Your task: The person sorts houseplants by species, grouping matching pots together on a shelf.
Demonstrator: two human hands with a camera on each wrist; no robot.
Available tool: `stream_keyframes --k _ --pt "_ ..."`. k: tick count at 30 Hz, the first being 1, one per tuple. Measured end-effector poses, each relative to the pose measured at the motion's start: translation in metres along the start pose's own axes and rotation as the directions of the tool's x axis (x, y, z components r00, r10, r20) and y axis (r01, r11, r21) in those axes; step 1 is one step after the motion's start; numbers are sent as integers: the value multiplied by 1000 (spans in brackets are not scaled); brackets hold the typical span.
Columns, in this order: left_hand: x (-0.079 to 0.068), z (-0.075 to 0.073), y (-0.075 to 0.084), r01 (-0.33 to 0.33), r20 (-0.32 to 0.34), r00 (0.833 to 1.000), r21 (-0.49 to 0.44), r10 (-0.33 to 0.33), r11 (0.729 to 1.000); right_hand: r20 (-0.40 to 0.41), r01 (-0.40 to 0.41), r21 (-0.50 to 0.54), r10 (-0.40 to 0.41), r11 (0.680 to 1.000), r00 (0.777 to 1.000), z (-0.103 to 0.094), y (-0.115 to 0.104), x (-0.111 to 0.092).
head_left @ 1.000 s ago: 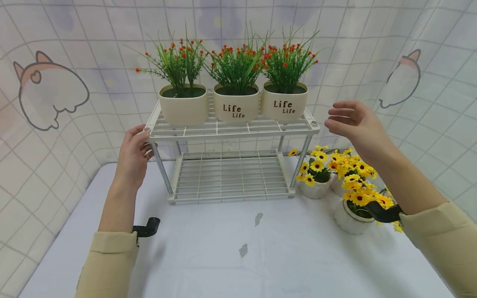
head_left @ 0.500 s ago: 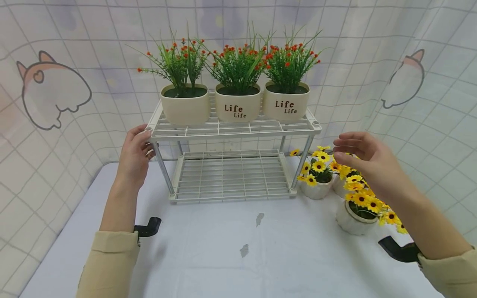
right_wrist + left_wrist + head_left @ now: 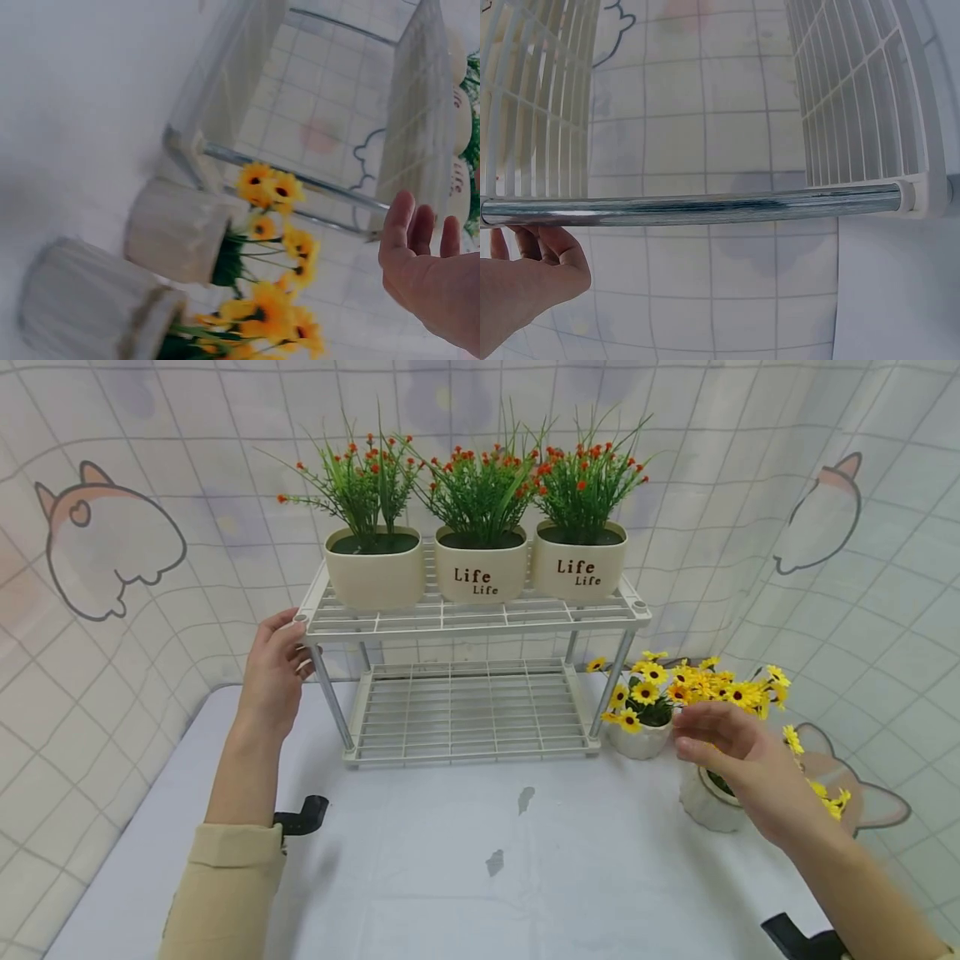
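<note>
A white two-tier wire shelf rack (image 3: pixel 472 631) with metal posts (image 3: pixel 705 210) stands on the table. My left hand (image 3: pixel 272 672) holds its upper left front corner; in the left wrist view the hand's curled fingers lie against the post's upper end. My right hand (image 3: pixel 742 768), holding nothing, hovers with loosely bent fingers before the potted yellow daisies right of the rack. It partly hides the front pot (image 3: pixel 708 802). Another daisy pot (image 3: pixel 641 739) stands beside the rack's right post. In the right wrist view my right hand (image 3: pixel 427 270) is apart from both pots.
Three cream planters, the left planter (image 3: pixel 375 577), middle planter (image 3: pixel 482 568) and right planter (image 3: pixel 579 568), hold red-flowered grass on the upper tier. The lower tier (image 3: pixel 465 710) is bare wire. A checked curtain (image 3: pixel 225 468) hangs behind the white-covered table (image 3: pixel 420 877).
My right hand has come down from beside the upper tier to the front daisy pot. My left hand stays at the rack's corner; the planters have not moved.
</note>
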State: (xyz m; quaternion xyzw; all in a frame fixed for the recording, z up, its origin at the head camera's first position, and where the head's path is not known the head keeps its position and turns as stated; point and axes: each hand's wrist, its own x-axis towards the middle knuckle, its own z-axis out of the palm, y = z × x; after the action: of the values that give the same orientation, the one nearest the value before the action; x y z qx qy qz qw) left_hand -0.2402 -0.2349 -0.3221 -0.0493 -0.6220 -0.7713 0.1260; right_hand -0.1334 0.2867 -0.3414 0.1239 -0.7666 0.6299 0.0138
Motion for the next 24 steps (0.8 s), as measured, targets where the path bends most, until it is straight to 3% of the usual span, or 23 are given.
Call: stream_keyframes --k 7,13,21,24 --pt "1 0 1 -6 -1 1000 -9 6 1000 -50 -177 -58 174 983 983 0 30 -19" --pt "1 0 -1 -7 -8 1000 1 7 1000 -76 -302 -6 301 953 951 -4 53 -31" --pt "1 0 -2 3 -11 1000 -6 -3 1000 -107 -457 55 460 888 881 -4 80 -50" --pt "1 0 -1 3 -13 1000 -1 -3 1000 -146 -514 90 522 853 840 -5 88 -54"
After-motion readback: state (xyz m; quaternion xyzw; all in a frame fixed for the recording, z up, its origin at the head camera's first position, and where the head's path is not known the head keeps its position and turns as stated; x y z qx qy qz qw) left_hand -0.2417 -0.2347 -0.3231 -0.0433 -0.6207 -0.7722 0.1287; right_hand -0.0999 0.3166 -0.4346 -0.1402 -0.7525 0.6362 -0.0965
